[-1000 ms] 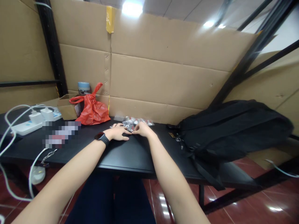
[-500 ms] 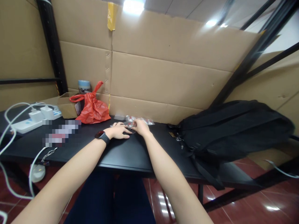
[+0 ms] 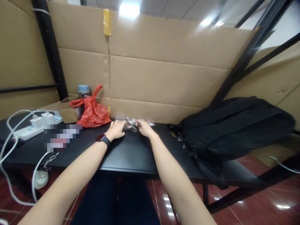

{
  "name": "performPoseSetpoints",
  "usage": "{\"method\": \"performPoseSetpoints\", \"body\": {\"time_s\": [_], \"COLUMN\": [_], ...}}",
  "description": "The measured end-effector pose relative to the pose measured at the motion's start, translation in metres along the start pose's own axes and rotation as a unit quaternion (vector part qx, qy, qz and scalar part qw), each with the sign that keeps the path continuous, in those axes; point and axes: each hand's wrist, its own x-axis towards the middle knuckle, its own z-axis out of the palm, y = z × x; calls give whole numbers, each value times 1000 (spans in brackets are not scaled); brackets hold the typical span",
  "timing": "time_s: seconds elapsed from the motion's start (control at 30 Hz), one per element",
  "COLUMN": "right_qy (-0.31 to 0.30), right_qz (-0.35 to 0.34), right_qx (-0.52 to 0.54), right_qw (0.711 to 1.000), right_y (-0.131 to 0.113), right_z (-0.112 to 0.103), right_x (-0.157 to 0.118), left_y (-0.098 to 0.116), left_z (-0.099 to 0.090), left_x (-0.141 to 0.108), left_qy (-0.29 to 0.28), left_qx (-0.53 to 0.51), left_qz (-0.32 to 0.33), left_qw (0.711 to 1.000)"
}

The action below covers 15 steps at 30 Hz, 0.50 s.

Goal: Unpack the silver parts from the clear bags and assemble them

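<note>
Small clear plastic packets (image 3: 131,127) with bits of red lie in a row on the black table, close to the cardboard wall. My left hand (image 3: 116,129), wearing a dark watch (image 3: 103,139) at the wrist, rests at their left end with fingers bent and thumb apart. Its fingertips reach the edge of the packets. From the other side, my right hand (image 3: 145,128) has its fingers closed at the packets, seemingly pinching one. What the packets contain is too small to make out.
Left of my hands stand a tied red plastic bag (image 3: 93,114), an open cardboard box (image 3: 67,109), a blue-lidded container (image 3: 83,89) and a white power strip (image 3: 29,131) with cables. A black backpack (image 3: 234,125) lies on the right. The table's front edge (image 3: 128,170) is near my legs.
My left hand has drawn back left from the packets, and its spread fingers are now bent. A gap has opened between my hands, showing more packets. The view has shifted slightly.
</note>
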Motion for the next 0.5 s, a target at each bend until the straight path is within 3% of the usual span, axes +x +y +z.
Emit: {"method": "performPoseSetpoints", "body": {"time_s": [0.13,0.27,0.4,0.5], "right_qy": [-40,-35,-34,-72], "right_qz": [4,21,28,53], "right_qx": [-6,9,37,56], "right_qw": [999,999,998,994], "right_y": [3,0,-4,-8], "right_z": [4,10,5,0], "right_x": [1,4,3,2], "left_y": [3,5,3,3], "left_z": [8,13,11,6], "left_x": [4,10,11,10], "left_qy": [37,63,54,45], "left_qx": [20,-15,-38,-74], "left_qz": [-23,-57,-89,-117], "left_qw": [999,996,994,989]}}
